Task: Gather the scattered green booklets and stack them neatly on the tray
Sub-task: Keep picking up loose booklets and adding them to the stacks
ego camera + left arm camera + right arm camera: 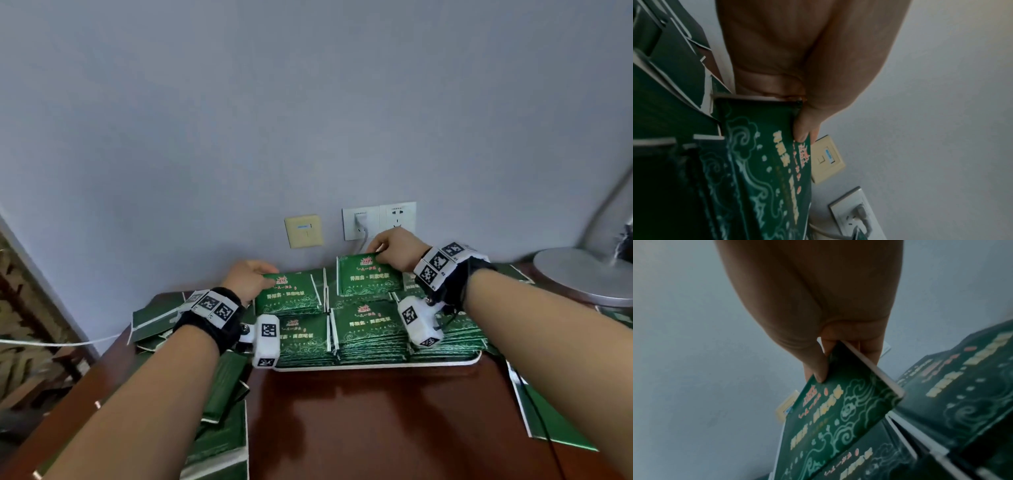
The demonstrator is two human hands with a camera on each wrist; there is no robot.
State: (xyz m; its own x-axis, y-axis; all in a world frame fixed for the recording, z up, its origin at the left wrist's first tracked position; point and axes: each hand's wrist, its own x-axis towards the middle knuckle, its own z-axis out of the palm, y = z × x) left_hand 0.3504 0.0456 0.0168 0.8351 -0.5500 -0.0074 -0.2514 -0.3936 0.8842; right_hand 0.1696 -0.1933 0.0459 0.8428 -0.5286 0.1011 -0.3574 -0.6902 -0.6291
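Two thin green printed booklets, one (pixel 289 296) pinched by my left hand (pixel 249 278), one (pixel 368 279) by my right hand (pixel 397 247), could skew the stacks on the white tray (pixel 376 366) if released tilted.

I see pale Chinese characters and a red crest on the green paper booklets (pixel 369 281), too blurred to read.

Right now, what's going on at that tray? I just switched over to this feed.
A person is stacking green booklets on a white tray. The left hand pinches the far edge of the back-left booklet; the right hand pinches the far edge of the back-middle booklet, tilted up. Front stacks are squared. Loose booklets lie on the table.
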